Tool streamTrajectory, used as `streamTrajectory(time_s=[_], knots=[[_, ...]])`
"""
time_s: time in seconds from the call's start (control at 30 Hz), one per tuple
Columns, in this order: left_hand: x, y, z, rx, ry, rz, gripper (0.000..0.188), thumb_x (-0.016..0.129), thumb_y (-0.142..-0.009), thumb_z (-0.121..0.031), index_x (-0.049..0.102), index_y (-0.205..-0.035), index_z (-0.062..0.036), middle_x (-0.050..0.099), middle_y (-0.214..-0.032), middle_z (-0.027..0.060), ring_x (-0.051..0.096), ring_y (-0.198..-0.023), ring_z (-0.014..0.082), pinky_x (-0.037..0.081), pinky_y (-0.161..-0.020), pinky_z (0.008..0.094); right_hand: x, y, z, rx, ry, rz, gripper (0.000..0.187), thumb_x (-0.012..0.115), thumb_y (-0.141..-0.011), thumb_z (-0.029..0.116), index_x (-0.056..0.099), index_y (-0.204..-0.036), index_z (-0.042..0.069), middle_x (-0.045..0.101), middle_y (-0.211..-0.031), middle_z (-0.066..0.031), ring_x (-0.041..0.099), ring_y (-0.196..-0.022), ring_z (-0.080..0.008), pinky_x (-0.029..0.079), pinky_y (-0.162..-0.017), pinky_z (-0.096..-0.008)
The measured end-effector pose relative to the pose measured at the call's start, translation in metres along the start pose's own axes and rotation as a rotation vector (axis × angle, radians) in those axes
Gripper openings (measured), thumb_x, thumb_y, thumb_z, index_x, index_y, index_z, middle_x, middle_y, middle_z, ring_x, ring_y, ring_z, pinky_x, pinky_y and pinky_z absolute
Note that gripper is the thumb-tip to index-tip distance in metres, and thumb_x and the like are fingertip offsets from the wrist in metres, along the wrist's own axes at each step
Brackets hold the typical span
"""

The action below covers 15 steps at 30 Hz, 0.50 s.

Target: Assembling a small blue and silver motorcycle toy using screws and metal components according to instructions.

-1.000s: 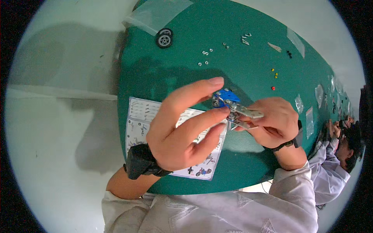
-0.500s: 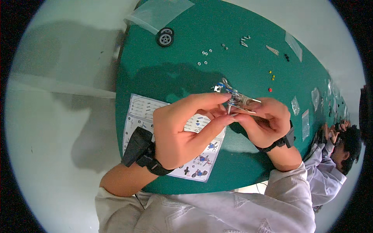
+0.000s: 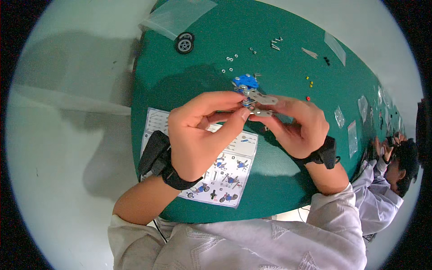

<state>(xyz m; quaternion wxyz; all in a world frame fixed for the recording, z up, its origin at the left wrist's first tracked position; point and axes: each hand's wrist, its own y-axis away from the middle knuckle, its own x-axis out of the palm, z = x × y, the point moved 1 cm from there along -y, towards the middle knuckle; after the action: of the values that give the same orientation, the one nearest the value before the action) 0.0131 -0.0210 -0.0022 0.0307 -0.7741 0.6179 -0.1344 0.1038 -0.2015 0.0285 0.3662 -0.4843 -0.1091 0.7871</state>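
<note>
Both hands hold one small model assembly [image 3: 248, 85] above the table, made of blue pieces, silver perforated metal strips and bolts. My left hand [image 3: 202, 135] pinches its left side between thumb and fingers. From the other side, my right hand [image 3: 299, 126] grips near the metal strips, its fingers partly hidden behind them. Below the hands lies a printed instruction sheet [image 3: 225, 180] with pictures of a blue motorcycle model, partly covered by my left hand and wrist.
Two black wheels [image 3: 185, 43] stand near a clear plastic bag [image 3: 180, 18] at the far left. Nuts [image 3: 231, 59], screws [image 3: 276, 44], metal strips [image 3: 309, 53], yellow pieces [image 3: 310, 83] and a red piece [image 3: 308, 98] are scattered beyond. Another person [image 3: 382, 180] sits at the right.
The assembly has been turned, so its blue part and the flat faces of the metal strips now show. Both hands have shifted slightly left, still gripping it.
</note>
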Motion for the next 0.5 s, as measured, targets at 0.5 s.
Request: streamTrajectory(time_s=[0.5], knots=[[-0.004,0.004,0.011,-0.081,0.141,-0.062,0.023,0.064,-0.089,0.006,0.061,-0.111,0.003,0.07,-0.103,0.0133,0.069,-0.095,0.0193,0.056,-0.083,0.0298,-0.059,0.045,-0.006,0.374,0.124,0.623,0.027,0.078,-0.071,0.013,0.061,-0.089,0.002,0.057,-0.097,-0.0122,0.06,-0.091,-0.0355,0.049,-0.074,-0.0444]])
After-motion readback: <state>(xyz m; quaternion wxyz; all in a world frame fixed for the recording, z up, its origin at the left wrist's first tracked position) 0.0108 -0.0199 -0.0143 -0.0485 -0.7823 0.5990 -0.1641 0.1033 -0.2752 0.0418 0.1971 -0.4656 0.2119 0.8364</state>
